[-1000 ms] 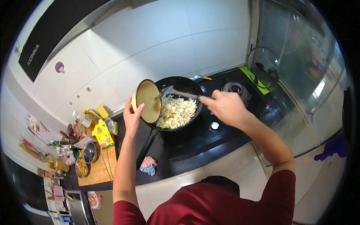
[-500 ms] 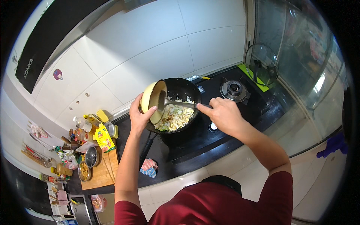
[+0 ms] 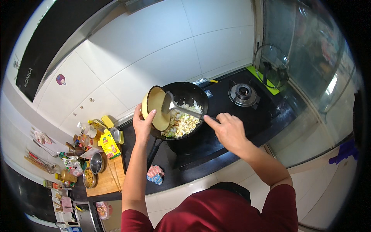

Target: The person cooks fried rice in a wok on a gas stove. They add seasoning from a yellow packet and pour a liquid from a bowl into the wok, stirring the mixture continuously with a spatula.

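Observation:
My left hand grips a yellow bowl by its outer side, thumb over the rim. The bowl is tipped over the left part of a black wok, its pale inside showing and looking nearly bare. With closed fingers, my right hand holds the dark handle of a metal spatula. The spatula's head lies across the bowl's mouth at its right side. Below, chopped white, yellow and green food fills the wok's near part. The tilted bowl hides the wok's left side.
A bare gas burner is to the right, with a glass lid upright behind it. At left are a wooden board, chopsticks, a metal bowl, a yellow pouch and bottles. A cloth lies near the wok handle.
My right hand has come nearer to me, slanting the spatula more. The bowl has turned so that more of its inside shows. Both hands keep their holds.

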A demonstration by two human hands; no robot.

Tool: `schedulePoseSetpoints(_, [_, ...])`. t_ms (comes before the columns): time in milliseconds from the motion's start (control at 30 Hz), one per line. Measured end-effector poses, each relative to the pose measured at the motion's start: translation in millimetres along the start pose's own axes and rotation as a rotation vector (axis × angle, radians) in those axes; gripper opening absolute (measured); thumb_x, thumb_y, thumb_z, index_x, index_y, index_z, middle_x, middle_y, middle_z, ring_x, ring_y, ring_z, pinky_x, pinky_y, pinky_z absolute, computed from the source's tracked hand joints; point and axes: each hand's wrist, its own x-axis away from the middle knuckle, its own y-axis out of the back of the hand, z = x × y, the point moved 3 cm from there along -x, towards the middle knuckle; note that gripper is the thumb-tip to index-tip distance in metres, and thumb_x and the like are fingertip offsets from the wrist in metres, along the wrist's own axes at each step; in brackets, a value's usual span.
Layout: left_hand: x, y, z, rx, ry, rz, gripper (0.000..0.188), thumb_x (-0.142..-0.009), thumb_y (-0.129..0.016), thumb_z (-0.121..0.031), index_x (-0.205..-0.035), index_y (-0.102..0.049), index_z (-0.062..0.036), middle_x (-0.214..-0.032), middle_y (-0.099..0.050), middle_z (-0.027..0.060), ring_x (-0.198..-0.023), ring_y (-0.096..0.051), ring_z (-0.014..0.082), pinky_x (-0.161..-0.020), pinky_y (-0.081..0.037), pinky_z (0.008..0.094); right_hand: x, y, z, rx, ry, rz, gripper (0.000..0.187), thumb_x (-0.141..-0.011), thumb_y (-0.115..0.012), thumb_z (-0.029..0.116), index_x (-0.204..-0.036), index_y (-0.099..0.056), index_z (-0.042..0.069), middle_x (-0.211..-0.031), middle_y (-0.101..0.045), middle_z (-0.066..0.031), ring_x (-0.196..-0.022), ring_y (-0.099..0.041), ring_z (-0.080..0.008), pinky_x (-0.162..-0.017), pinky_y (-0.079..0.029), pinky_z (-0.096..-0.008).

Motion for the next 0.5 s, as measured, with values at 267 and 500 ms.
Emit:
schedulePoseSetpoints(267, [-5,12,4,0.068,0.172,-0.137,0.059,-0.085,-0.075,-0.021,-0.133,-0.049,0.0013,-0.103,-0.066,0.0106,-0.09,-0.063,0.0153,-0.077,-0.051,0.0279,15,1,-17,0.112,0.019,-0.004,0.041,-0.079,-0.059,0.01,-0.119,-0.065,0.011,-0.08,-0.052,-0.0062,-0.078,-0.055,-0.0226,-0.066,-0.044,-0.0344])
schedulePoseSetpoints(500, [-6,6,18,0.325,0.461,0.062,0.062,-0.087,-0.065,-0.053,-0.128,-0.056,-0.0081,-0.112,-0.063,0.0108,-0.1,-0.063,0.0229,-0.086,-0.051,0.0389,-4,8,-3,0.037,0.035,-0.167,0.046,-0.075,-0.059,0.007,-0.12,-0.066,0.016,-0.087,-0.055,-0.0053,-0.075,-0.055,-0.0208,-0.061,-0.041,-0.0326])
